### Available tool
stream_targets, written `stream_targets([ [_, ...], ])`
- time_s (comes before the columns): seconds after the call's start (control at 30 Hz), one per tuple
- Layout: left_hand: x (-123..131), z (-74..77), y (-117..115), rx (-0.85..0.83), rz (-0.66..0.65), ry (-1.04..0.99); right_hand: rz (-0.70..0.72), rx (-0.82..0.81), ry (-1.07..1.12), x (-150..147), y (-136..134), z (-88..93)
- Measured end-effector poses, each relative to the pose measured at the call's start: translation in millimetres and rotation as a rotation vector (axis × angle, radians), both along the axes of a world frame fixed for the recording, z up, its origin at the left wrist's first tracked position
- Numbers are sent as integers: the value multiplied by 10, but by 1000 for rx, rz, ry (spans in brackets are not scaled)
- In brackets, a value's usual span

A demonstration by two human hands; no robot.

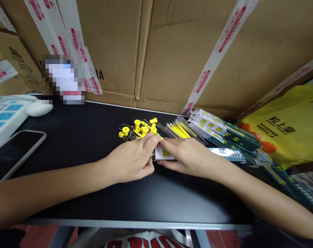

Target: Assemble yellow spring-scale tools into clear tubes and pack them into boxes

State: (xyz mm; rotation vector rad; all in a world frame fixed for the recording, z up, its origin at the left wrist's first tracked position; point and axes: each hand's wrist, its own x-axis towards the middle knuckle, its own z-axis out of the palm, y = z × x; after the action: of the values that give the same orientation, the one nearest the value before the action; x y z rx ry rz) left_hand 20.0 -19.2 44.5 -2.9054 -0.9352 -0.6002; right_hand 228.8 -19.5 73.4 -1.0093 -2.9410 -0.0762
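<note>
My right hand (186,155) is wrapped round a slim box (165,153) with a white end and yellow-and-black print. A shiny dark green length of it reaches out to the right, behind the wrist. Fingers curled, my left hand (134,156) meets the box's left end. Whatever lies between those fingers is mostly hidden; only a small bit shows beside the box. Just beyond the left hand lies a loose pile of yellow plastic spools (144,130) with thin bent wires. Behind the right hand are several yellow sticks (178,130) and clear tubes.
More white-and-green boxes (218,129) are stacked at the right, by a yellow plastic bag (283,127). A phone (17,151), a power strip (9,117) and a white mouse-shaped object (39,108) lie left. Taped cardboard boxes (115,48) stand along the black table's (76,137) back edge.
</note>
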Motion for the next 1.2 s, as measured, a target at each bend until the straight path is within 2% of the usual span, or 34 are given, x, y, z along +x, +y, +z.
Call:
stream_targets([
  [0.13,9,-22,-32,-1,-27,-102,-21,31,4,-34,-30,-70],
  [0.27,-4,-11,-29,-69,-51,-94,-12,0,1,-78,-36,-80],
  [0.47,-91,71,196,-163,-37,-95,-7,-122,8,25,65,43],
  [0.57,-162,91,362,-349,39,-163,-55,-104,44,144,123,148],
  [0.7,-227,69,543,-652,-32,-417,-119,-97,87,294,180,288],
  [0.8,-235,45,620,-804,-16,-573,-153,-99,102,353,201,347],
  [0.9,-233,41,639,-831,10,-628,-174,-93,92,358,204,352],
  [1.0,-227,62,599,-781,35,-651,-178,-92,91,326,196,322],
  [1.2,-176,86,440,-679,0,-576,-194,-126,129,204,127,231],
])
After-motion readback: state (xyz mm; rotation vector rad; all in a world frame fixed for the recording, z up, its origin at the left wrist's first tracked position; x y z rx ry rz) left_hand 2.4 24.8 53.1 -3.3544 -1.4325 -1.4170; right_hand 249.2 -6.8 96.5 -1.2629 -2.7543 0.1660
